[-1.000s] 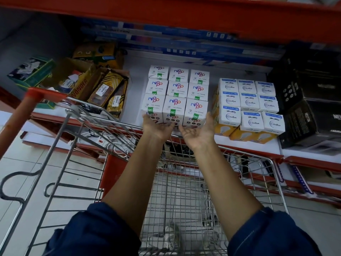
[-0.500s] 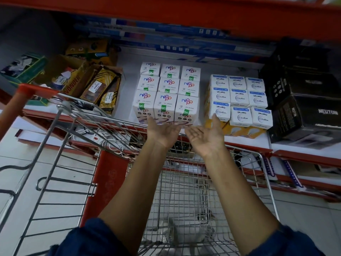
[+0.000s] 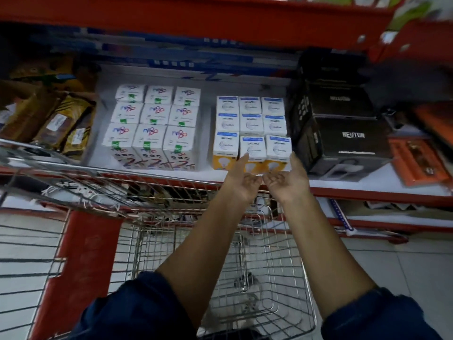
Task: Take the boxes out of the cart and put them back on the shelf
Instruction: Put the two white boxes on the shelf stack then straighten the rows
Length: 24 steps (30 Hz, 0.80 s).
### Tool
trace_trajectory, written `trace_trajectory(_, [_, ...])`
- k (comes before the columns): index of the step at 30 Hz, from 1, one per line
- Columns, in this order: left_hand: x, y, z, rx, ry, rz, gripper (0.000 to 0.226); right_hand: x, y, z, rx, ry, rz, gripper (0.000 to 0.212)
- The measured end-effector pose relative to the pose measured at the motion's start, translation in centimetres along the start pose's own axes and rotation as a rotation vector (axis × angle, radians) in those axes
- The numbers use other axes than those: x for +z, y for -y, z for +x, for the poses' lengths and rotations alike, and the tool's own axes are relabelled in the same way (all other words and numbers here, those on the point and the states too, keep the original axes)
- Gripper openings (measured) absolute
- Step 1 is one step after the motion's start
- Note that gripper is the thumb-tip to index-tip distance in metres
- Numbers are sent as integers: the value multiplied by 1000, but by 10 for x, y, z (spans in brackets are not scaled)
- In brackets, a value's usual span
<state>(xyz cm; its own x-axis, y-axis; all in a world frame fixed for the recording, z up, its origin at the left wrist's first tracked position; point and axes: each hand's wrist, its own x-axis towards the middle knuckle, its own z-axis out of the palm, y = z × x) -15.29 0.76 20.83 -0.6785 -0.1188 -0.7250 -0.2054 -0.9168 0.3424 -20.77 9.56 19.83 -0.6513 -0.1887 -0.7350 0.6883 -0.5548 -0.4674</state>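
On the shelf (image 3: 367, 185), two blocks of boxes stand side by side, each three across: the left block (image 3: 153, 126) near the middle, the right block (image 3: 252, 128) just beside a stack of larger cartons (image 3: 343, 133) to its right. Packets (image 3: 49, 119) lie at the far left. The wire cart (image 3: 220, 253) stands before the shelf; both hands, left hand (image 3: 242, 180) and right hand (image 3: 286, 180), reach over it, in front of the right block.

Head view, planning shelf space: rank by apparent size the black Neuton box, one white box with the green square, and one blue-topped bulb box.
1. Black Neuton box, clearly largest.
2. White green-square box.
3. Blue-topped bulb box, only slightly smaller, so that ranking is unsure.
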Motion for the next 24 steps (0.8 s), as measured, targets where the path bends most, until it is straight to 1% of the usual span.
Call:
trace_trajectory(2, [5,3,14,36,-30,17,36,1,7,3,-2,17,-33,49])
trace_trajectory(4, [8,4,25,91,-68,17,26,3,12,6,-5,-1,-55,35])
trace_trajectory(5, [10,4,30,119,-85,21,25,4,14,7,1,-13,-51,30])
trace_trajectory(6, [10,4,36,137,-97,28,30,4,16,8,10,-25,-48,27])
trace_trajectory(7, [10,5,43,145,-106,42,40,4,17,11,21,-34,-46,25])
trace_trajectory(8, [9,5,48,142,-99,52,46,3,18,13,32,-38,-45,25])
trace_trajectory(11, [13,2,49,114,-141,106,29,-1,19,19,72,-23,-31,23])
trace_trajectory(13, [15,-1,48,111,-157,96,25,-2,20,20,90,1,-24,24])
trace_trajectory(18, [16,-4,50,115,-183,121,28,0,21,22,105,32,-13,24])
trace_trajectory(22, [12,-6,54,108,-139,118,23,1,19,23,91,53,-6,22])
trace_trajectory(23, [9,-7,54,94,-120,119,24,1,19,23,84,51,-13,23])
trace_trajectory(24, [6,-8,54,78,-98,107,31,1,19,23,80,52,-20,23])
